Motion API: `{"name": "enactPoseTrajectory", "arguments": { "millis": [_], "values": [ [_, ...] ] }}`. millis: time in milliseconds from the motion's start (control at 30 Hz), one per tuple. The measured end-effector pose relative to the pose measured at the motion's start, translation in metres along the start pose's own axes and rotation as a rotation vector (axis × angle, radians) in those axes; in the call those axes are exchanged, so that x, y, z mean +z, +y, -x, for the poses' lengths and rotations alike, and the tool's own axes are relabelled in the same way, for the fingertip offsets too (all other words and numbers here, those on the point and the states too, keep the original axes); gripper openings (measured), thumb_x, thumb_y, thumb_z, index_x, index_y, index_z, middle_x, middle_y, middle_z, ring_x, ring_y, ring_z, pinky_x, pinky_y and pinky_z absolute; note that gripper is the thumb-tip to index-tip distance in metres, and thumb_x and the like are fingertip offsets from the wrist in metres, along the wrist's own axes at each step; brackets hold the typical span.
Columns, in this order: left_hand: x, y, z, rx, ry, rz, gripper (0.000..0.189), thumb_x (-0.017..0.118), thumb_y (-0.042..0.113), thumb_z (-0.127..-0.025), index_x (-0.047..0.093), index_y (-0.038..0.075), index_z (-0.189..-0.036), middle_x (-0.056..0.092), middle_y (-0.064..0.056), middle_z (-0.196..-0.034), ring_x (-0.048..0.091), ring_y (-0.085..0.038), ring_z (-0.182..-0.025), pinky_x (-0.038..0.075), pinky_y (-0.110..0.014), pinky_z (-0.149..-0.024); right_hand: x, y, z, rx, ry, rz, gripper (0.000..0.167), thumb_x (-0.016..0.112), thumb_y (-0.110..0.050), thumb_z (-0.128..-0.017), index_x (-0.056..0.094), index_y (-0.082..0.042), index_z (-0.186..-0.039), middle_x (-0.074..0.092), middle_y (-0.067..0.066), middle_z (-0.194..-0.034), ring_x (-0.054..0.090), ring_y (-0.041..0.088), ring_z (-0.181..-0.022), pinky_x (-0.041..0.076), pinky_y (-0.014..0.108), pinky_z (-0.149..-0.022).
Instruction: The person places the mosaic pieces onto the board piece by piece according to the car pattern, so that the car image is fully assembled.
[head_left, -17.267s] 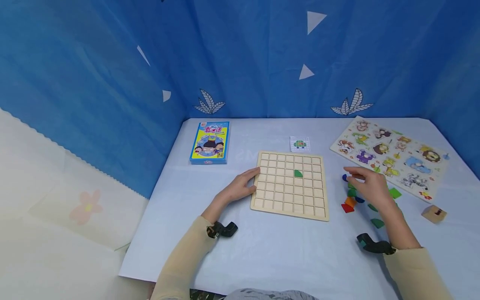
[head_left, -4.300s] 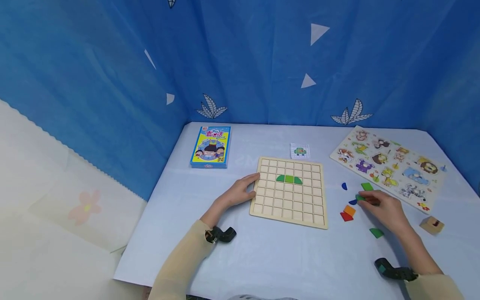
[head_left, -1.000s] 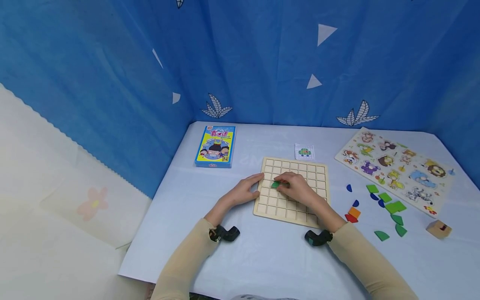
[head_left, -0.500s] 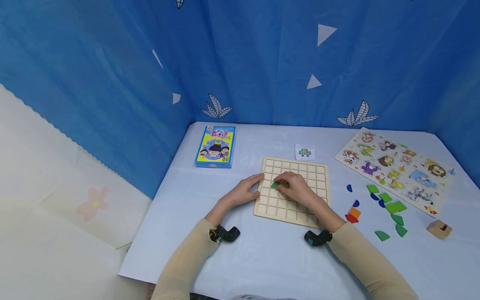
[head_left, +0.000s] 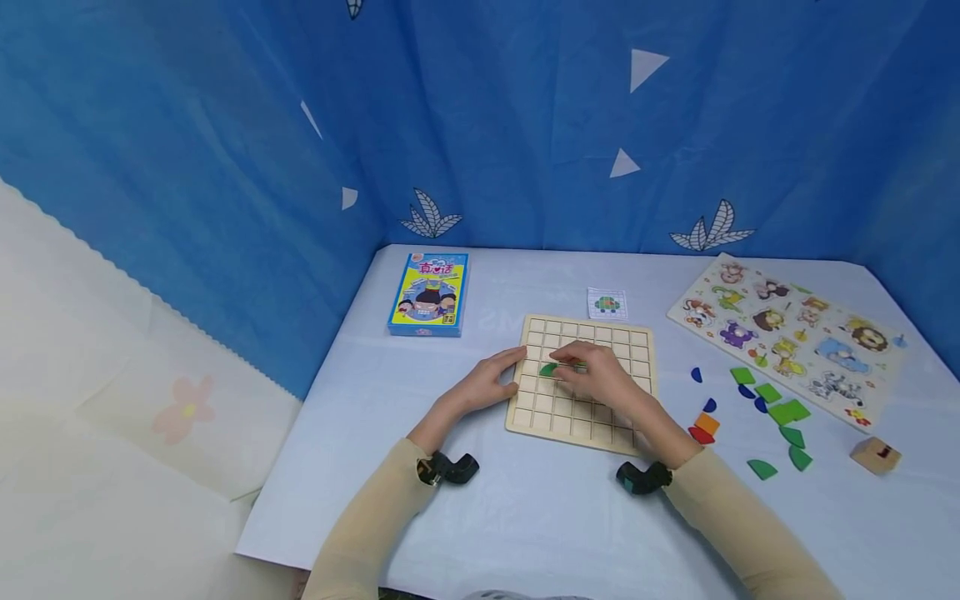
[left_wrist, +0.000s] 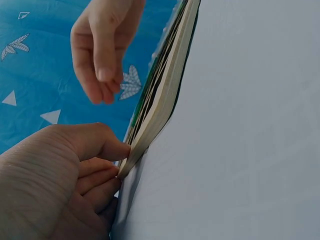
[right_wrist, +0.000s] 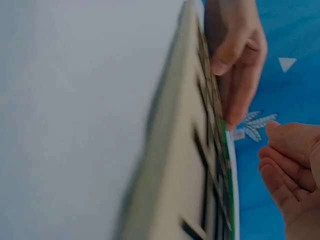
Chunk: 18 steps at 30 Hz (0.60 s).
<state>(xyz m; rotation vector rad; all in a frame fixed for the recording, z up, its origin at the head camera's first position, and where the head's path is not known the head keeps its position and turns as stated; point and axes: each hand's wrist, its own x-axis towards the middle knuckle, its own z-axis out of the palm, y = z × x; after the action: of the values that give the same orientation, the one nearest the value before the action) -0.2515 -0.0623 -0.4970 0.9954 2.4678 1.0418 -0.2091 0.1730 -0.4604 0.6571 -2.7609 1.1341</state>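
Note:
A wooden grid board (head_left: 577, 423) lies mid-table. My left hand (head_left: 483, 383) rests against its left edge, with thumb and fingertips touching the rim; the left wrist view shows the thumb (left_wrist: 107, 142) on that rim. My right hand (head_left: 594, 372) hovers over the board, fingers loosely bent and nothing between them; in the right wrist view the fingertips stand clear of the board. A green quarter-round piece (head_left: 548, 369) lies on the grid just left of those fingertips. Green pieces behind the right hand are mostly hidden.
Loose pieces lie to the right: blue half-rounds (head_left: 697, 374), an orange square (head_left: 707, 423), a red piece (head_left: 701, 436), and several green ones (head_left: 762, 468). Around them are a pattern card (head_left: 607, 303), an animal puzzle (head_left: 780, 333), a wooden block (head_left: 875, 456) and a blue box (head_left: 428, 293).
The right hand has carried a green quarter-round from the pile to the board. Its fingers have just parted from that piece and lifted slightly. The left hand has stayed at the board's edge.

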Motion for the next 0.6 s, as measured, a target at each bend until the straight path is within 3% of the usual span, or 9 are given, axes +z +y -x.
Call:
{"name": "enactPoseTrajectory", "arguments": {
  "millis": [167,333,533,600],
  "values": [
    [0.0,0.0,-0.001,0.006,-0.001,0.01,0.064,0.057,0.005,-0.088,0.031,-0.001,-0.145,0.03,-0.011,-0.151,0.024,-0.022,-0.139,0.022,-0.03,-0.112,-0.028,0.004,0.015,0.034,0.052,0.019,0.028,0.069,-0.014,-0.086,0.068,-0.002,-0.111,0.066,0.011,-0.109,0.063,0.027,-0.093,0.053,0.047,-0.078],
    [0.0,0.001,0.0,0.0,-0.004,0.009,0.064,0.058,0.005,-0.088,0.031,-0.001,-0.146,0.029,-0.011,-0.151,0.024,-0.022,-0.139,0.022,-0.029,-0.112,-0.061,0.025,0.038,0.087,0.137,0.058,0.03,0.068,-0.017,-0.088,0.067,0.001,-0.112,0.065,0.016,-0.109,0.062,0.034,-0.095,0.052,0.052,-0.076],
    [0.001,0.0,0.0,-0.008,-0.004,0.015,0.064,0.058,0.006,-0.088,0.03,0.0,-0.146,0.029,-0.01,-0.151,0.024,-0.022,-0.139,0.022,-0.03,-0.112,-0.09,0.108,0.074,0.206,0.289,0.152,0.035,0.064,-0.034,-0.089,0.067,-0.01,-0.115,0.067,0.008,-0.104,0.062,0.028,-0.092,0.052,0.025,-0.059],
    [0.001,0.0,0.0,-0.009,-0.001,0.016,0.064,0.057,0.006,-0.088,0.03,0.0,-0.146,0.029,-0.01,-0.151,0.024,-0.022,-0.139,0.022,-0.031,-0.112,-0.101,0.116,0.085,0.286,0.328,0.185,0.04,0.063,-0.038,-0.089,0.067,-0.01,-0.117,0.066,0.011,-0.104,0.061,0.031,-0.093,0.051,0.023,-0.054]
  ]
}}
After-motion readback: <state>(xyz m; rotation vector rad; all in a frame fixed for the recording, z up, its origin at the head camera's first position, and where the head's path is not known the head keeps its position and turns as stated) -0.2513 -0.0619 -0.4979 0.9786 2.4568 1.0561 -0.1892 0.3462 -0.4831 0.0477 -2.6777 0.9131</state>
